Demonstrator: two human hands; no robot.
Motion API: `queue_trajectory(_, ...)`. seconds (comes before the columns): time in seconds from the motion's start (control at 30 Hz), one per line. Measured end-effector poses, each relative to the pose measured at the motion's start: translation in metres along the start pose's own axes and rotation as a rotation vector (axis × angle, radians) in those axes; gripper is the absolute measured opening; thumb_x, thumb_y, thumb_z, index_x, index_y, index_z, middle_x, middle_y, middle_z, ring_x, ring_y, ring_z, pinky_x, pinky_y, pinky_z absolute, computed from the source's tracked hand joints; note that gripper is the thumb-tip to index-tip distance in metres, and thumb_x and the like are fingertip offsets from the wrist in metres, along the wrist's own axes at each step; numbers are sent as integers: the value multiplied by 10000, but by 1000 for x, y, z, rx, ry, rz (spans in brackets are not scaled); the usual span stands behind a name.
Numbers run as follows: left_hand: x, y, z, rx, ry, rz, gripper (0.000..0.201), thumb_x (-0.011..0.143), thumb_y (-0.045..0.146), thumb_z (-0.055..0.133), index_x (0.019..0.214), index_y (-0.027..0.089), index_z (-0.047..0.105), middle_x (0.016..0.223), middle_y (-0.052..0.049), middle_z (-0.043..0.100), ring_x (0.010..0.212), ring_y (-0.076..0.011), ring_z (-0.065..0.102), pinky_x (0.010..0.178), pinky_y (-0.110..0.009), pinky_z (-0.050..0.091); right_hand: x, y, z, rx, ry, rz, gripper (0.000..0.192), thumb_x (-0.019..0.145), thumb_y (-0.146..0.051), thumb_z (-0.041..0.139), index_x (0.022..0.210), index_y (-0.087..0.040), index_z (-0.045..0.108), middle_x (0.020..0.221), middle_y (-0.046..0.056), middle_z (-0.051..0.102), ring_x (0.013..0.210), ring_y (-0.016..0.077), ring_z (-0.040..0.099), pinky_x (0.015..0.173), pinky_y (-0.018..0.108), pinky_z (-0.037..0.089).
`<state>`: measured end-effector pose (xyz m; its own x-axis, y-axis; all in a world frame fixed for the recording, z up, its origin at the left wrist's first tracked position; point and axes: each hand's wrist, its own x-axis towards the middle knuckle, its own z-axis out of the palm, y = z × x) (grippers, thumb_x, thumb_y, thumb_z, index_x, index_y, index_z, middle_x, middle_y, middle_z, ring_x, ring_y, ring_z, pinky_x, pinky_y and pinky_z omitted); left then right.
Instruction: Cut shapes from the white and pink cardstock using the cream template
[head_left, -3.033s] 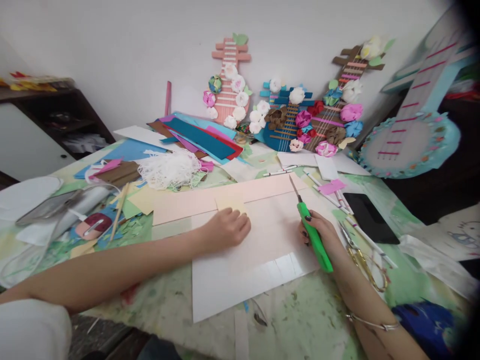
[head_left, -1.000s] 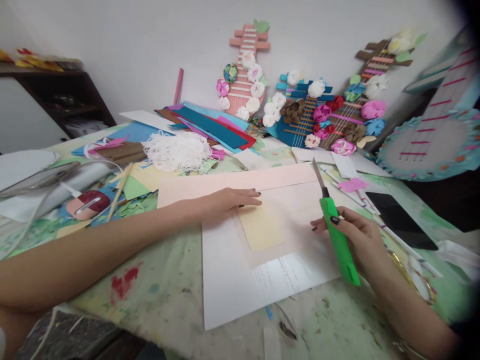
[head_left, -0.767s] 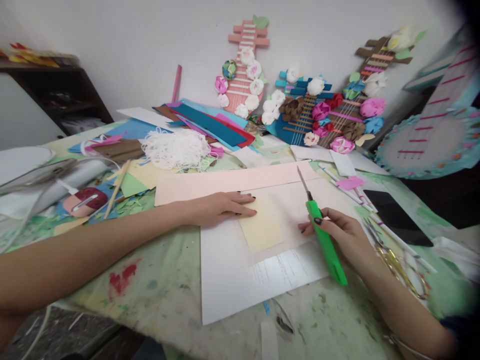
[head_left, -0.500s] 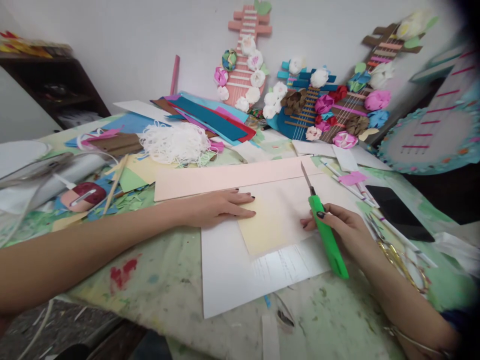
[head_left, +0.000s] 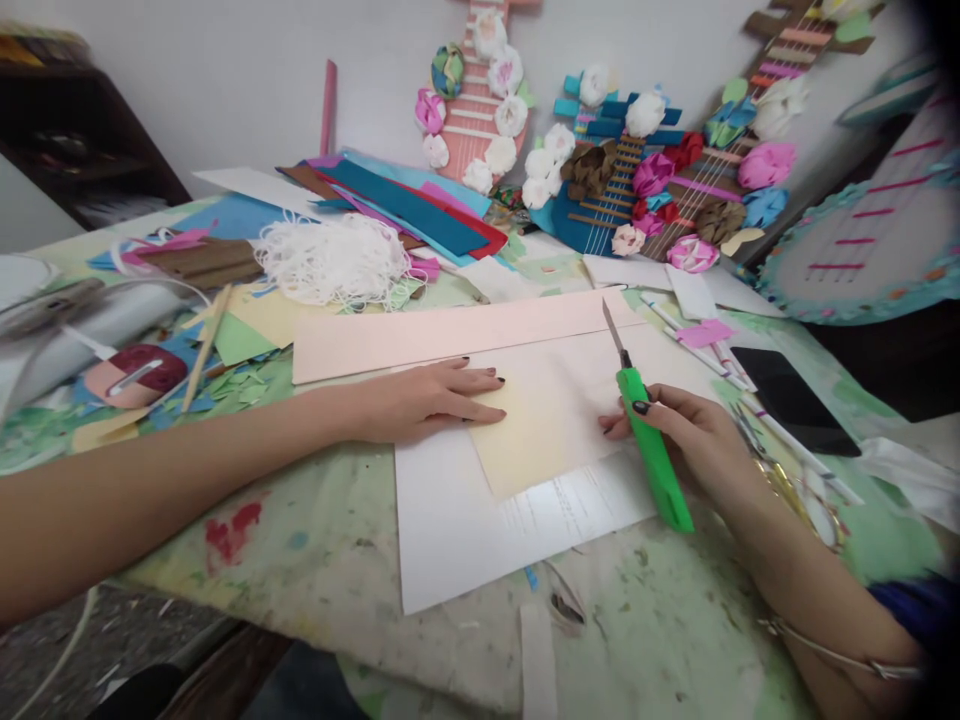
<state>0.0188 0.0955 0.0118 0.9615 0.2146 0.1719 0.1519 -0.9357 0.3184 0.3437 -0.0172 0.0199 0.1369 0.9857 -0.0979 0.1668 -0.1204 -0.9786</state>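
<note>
My left hand (head_left: 442, 400) lies flat with fingers stretched out, over the left edge of a pale yellow sheet (head_left: 517, 450). Beneath that sheet is a larger white board (head_left: 442, 540), its front part printed or scored with faint lines. In my right hand (head_left: 690, 430) is a green utility knife (head_left: 656, 450), its blade out and pointing away from me above the papers. A long pale pink strip of card (head_left: 375, 340) runs along the far side of the sheets, just beyond my left fingertips.
Scissors (head_left: 780, 480), white paper sticks (head_left: 802, 455) and a black phone (head_left: 795, 400) lie at right. White string (head_left: 334, 260) and coloured card (head_left: 420, 215) are heaped at the back left. Flower-decorated paper instruments (head_left: 607, 200) lean on the wall. An earbud case (head_left: 139, 375) sits at left.
The camera view has tilted down a little, so most of the scene sits higher in the picture. Both hands keep nearly the same place over the papers, and the knife stays held.
</note>
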Motion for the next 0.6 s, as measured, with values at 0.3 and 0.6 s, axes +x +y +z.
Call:
queue_trajectory(0.3,0,-3,3,21,8,41,435,1005,112,346,1364,252,549,1510,-127,406,1426,-219,341,1177,-487,242,-1,-2,1,-13,-13,-17,161,778,-359,701,811,-210,648,751,65,746,950,281,706,939,433,499)
queue_trajectory(0.6,1,-1,2,55,3,47,430,995,118,351,1359,216,559,1487,-159,432,1417,-250,357,1158,-515,272,-1,-1,0,0,-26,-1,171,798,-362,703,843,-205,651,763,72,756,908,260,714,910,405,507)
